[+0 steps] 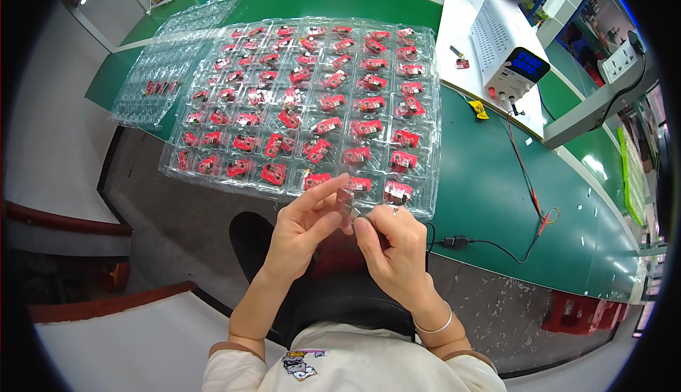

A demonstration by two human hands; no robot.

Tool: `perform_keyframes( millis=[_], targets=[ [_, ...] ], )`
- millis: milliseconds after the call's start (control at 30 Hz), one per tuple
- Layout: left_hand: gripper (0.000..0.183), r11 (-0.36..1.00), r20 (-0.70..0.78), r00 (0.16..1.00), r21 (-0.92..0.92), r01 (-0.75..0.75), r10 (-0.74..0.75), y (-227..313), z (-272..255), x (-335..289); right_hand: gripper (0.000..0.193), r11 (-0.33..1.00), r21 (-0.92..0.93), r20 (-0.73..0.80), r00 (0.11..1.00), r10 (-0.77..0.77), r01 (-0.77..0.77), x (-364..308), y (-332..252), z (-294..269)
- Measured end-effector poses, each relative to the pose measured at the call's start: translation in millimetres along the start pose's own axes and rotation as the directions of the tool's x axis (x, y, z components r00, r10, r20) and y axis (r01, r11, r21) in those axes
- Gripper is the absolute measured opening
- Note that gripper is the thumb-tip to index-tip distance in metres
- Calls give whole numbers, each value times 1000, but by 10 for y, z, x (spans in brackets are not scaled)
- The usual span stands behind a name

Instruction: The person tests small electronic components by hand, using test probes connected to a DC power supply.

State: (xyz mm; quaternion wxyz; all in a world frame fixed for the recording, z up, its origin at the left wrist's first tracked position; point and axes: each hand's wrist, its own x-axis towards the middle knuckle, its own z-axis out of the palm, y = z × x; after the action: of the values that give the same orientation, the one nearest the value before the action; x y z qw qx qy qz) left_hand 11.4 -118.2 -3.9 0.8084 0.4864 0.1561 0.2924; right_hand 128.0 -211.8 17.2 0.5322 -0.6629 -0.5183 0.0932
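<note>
Above my lap, just off the near edge of the plastic tray, my left hand (301, 230) pinches a small red circuit board (345, 200) between thumb and fingers. Close beside it, my right hand (394, 244) is closed on a thin plug with a silvery tip (357, 212), pointed at the board. Whether the tip touches the board I cannot tell. From near the right hand a black cable (489, 242) runs over the table edge to the right. The clear compartment tray (427, 209) beyond my hands holds rows of similar red boards.
A second clear tray (159, 51) lies at the left with a few boards. On a white panel (454, 34) stands a white power supply (496, 44) with a lit display. Red and black clip leads (545, 223) lie on the green table (489, 186). A metal post (578, 126) rises at right.
</note>
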Motion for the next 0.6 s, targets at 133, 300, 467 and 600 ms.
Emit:
perform_keyframes(
  millis=[133,300,467,600],
  targets=[
    [44,985,-3,998,162,-60,61,11,27,-31,23,1000,-25,11,1000,-10,11,-28,-16,-48],
    [44,957,7,997,278,-81,82,72,11,-36,23,993,-81,103,991,-80,89,-25,-16,-114],
    [47,955,129,989,279,-103,69,48,-63,-65,21,994,-59,132,988,-79,87,-32,-60,-143],
    [47,961,99,990,247,-124,102,8,-41,-85,20,996,-53,122,990,-71,78,-38,-74,-138]
  ],
)
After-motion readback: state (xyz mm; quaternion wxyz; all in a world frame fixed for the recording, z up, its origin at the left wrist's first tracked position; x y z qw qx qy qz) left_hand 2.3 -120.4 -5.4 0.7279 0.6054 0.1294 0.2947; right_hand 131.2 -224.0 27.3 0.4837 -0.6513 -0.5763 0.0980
